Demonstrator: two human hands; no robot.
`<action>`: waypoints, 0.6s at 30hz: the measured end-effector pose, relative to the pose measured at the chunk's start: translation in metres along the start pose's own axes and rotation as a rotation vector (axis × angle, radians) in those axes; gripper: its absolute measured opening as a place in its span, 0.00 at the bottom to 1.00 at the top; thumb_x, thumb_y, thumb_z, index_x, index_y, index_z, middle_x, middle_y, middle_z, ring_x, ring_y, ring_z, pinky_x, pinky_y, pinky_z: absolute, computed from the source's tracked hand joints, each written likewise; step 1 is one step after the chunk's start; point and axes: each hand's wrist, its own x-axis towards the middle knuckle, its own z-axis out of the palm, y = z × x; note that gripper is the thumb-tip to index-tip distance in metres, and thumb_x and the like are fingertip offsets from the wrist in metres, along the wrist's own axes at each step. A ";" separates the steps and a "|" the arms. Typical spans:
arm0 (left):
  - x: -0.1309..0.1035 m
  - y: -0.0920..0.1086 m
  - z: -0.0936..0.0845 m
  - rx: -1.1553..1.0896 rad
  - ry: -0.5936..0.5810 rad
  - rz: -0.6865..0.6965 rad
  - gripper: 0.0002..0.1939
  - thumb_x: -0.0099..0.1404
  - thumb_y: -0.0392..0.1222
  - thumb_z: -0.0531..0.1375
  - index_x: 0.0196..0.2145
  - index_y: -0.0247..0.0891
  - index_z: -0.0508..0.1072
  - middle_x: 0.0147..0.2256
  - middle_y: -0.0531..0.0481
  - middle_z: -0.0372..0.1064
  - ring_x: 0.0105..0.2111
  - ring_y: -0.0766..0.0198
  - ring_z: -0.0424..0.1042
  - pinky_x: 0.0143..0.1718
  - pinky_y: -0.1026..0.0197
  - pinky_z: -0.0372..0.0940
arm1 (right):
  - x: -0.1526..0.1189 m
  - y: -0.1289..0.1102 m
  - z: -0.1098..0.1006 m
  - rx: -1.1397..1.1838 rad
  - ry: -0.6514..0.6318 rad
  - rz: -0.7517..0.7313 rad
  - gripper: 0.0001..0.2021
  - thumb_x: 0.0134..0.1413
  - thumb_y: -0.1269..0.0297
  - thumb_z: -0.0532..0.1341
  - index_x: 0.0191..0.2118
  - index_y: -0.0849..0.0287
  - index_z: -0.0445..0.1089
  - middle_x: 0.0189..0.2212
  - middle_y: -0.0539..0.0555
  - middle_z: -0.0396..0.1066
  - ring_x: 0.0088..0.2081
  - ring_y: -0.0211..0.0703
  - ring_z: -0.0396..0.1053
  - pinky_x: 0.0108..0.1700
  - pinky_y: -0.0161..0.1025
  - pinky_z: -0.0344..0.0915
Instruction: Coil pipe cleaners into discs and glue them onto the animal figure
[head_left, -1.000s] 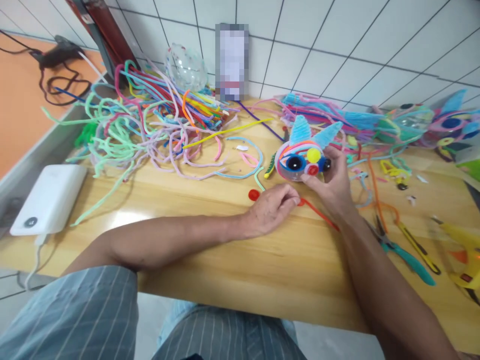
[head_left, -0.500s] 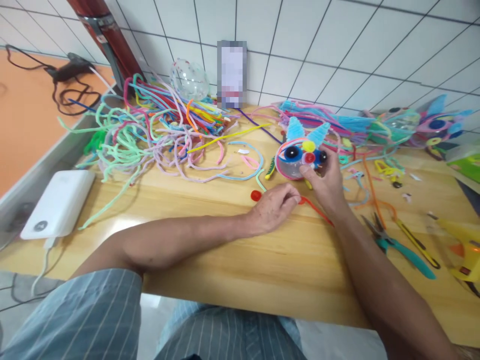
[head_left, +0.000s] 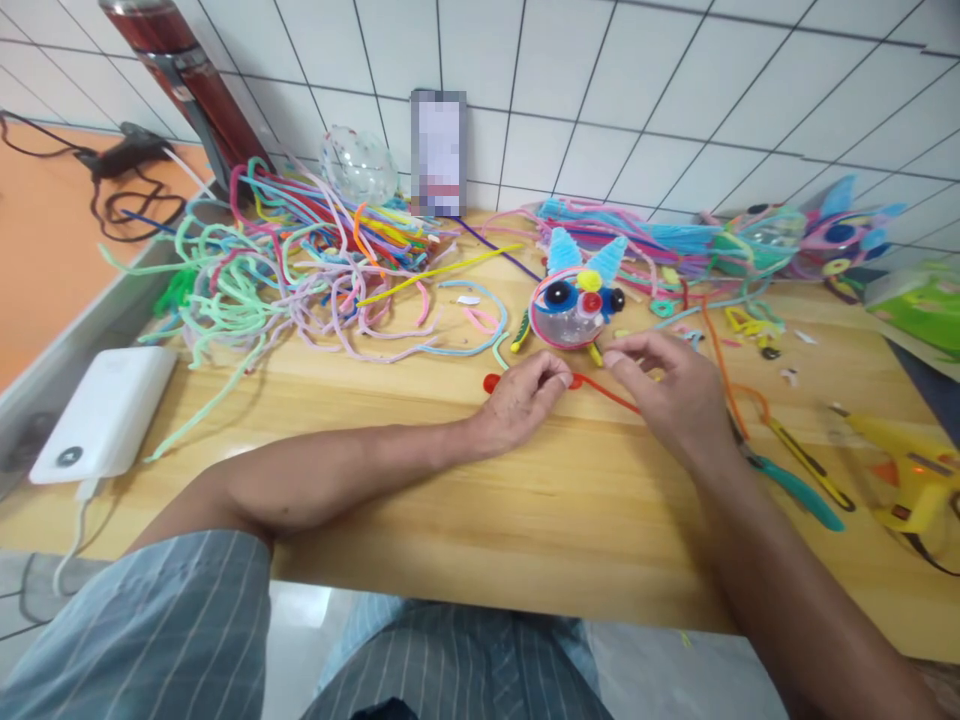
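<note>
My left hand (head_left: 529,400) rests on the table, its fingers pinched on a red pipe cleaner (head_left: 609,393). Red coiled bits show at either side of it, one red coil (head_left: 491,383) by the knuckles. Just beyond sits a clear ball figure (head_left: 568,326) with blue pipe-cleaner ears, dark eyes on blue, a red nose and a yellow spot on top. My right hand (head_left: 667,385) is beside the figure's lower right, apart from its body, thumb and forefinger slightly parted near a yellow leg (head_left: 595,355).
A tangle of pipe cleaners (head_left: 232,290) lies at left behind a white power bank (head_left: 105,415). A phone (head_left: 439,150) leans on the tiled wall. Teal-handled pliers (head_left: 799,492), a yellow cutter (head_left: 810,465) and a yellow glue gun (head_left: 911,465) lie at right.
My right hand has let go of the ball figure and drawn back toward me, to its lower right. The figure now stands by itself. My left hand keeps its pinch on the red pipe cleaner.
</note>
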 end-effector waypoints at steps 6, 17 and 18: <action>-0.001 0.003 0.001 -0.030 0.027 -0.011 0.08 0.75 0.43 0.56 0.37 0.38 0.68 0.33 0.52 0.66 0.36 0.64 0.65 0.43 0.60 0.63 | -0.013 0.000 0.012 0.067 -0.151 0.059 0.08 0.58 0.58 0.65 0.32 0.54 0.78 0.26 0.50 0.76 0.26 0.40 0.68 0.31 0.40 0.61; -0.007 0.011 0.006 -0.121 0.078 -0.115 0.08 0.74 0.43 0.56 0.37 0.38 0.67 0.31 0.55 0.63 0.33 0.66 0.62 0.39 0.61 0.60 | -0.033 -0.003 0.033 0.326 -0.052 0.293 0.11 0.55 0.54 0.66 0.32 0.57 0.78 0.25 0.50 0.76 0.26 0.39 0.67 0.32 0.39 0.64; -0.007 0.011 0.007 -0.147 0.083 -0.132 0.08 0.74 0.44 0.56 0.37 0.38 0.67 0.30 0.55 0.62 0.32 0.67 0.61 0.38 0.61 0.60 | -0.034 -0.005 0.035 0.342 -0.032 0.295 0.11 0.54 0.54 0.66 0.31 0.57 0.77 0.25 0.50 0.75 0.26 0.39 0.67 0.32 0.39 0.64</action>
